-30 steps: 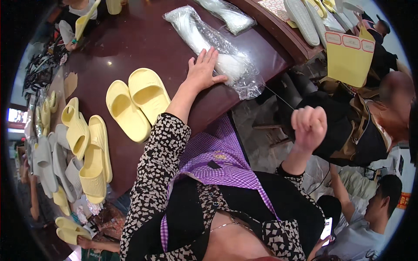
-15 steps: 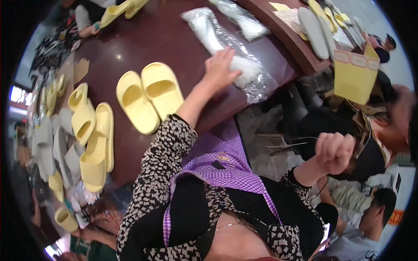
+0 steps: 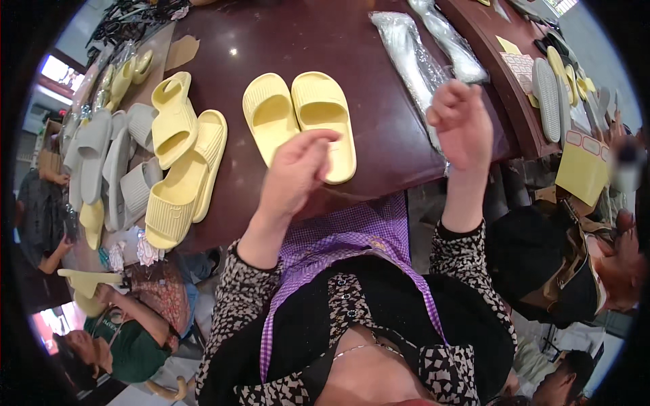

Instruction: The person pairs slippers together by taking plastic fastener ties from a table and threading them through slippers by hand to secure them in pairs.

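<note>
Both hands hover above the near edge of the dark surface (image 3: 379, 135). The left hand (image 3: 294, 172) hangs over a pair of yellow slippers (image 3: 298, 118), its grip pinched with nothing seen in it; the right hand (image 3: 460, 122) is curled shut beside the clear plastic bags (image 3: 413, 61), seemingly empty. Judging by this, bagging the pair calls for picking a bag.

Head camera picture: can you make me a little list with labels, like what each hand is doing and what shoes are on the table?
Left hand: raised over the table edge, fingers curled, nothing seen in it
Right hand: raised, loosely closed, cannot tell if it holds anything
Nearest shoes: pair of yellow slides, side by side, just beyond the left hand
Table: dark brown, glossy
Plastic bags: clear, holding white stuff, behind the right hand
Other shoes: yellow and grey slippers piled at the table's left
</note>
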The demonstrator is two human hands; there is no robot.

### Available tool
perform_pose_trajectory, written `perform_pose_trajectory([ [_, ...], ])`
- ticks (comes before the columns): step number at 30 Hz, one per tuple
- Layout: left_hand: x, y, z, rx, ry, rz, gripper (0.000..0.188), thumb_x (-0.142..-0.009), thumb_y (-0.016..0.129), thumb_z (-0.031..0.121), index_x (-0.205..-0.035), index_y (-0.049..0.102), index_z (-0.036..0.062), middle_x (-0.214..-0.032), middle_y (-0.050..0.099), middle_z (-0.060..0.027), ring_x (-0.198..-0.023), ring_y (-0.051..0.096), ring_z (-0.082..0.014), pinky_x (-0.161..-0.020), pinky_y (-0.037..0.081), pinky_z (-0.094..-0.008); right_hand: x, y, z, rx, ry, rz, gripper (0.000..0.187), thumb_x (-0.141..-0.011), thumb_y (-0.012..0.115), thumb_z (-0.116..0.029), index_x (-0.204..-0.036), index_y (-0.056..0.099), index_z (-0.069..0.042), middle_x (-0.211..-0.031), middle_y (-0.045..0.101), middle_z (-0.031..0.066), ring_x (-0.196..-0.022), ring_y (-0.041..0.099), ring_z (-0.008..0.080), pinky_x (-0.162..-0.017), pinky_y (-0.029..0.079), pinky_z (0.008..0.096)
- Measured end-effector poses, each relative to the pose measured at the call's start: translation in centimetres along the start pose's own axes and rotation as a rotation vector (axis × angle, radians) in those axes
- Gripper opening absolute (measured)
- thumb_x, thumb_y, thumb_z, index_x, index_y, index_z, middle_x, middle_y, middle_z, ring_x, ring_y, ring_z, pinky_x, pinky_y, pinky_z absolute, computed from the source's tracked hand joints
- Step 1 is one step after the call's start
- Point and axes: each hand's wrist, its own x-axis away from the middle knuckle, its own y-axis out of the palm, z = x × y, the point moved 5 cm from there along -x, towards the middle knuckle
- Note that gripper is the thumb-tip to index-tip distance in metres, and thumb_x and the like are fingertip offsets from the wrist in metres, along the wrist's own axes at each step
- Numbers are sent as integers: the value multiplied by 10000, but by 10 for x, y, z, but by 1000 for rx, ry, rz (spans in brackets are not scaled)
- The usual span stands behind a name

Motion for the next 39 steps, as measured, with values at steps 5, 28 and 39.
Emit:
perform_pose_trajectory([
  [5, 13, -51, 1, -528, 123, 50, 156, -903, 558, 65, -981, 646, -39, -650, 560, 6, -551, 497, -59, -514, 408, -204, -16, -5, 47, 145, 77, 40, 253, -944, 508, -150, -1115, 548, 32, -912, 551, 56, -753, 538, 124, -662, 473, 304],
  [28, 35, -33, -43, 383, -89, -94, 73, -920, 512, 44, -934, 571, 3, -973, 649, -166, -799, 666, -221, -726, 551, -317, -21, 71, 85, 1274, -426, -227, 191, -858, 524, 52, -1031, 602, 78, -1162, 609, 148, -857, 627, 179, -752, 508, 286],
  [39, 37, -31, -73, 696, -29, 68, 103, -961, 474, 85, -972, 549, 17, -1047, 630, -187, -956, 647, -251, -869, 537, -391, 59, 52, 82, 1423, -550, -483, 217, -724, 648, 56, -927, 655, -20, -843, 627, 102, -746, 575, 275, -691, 457, 340],
])
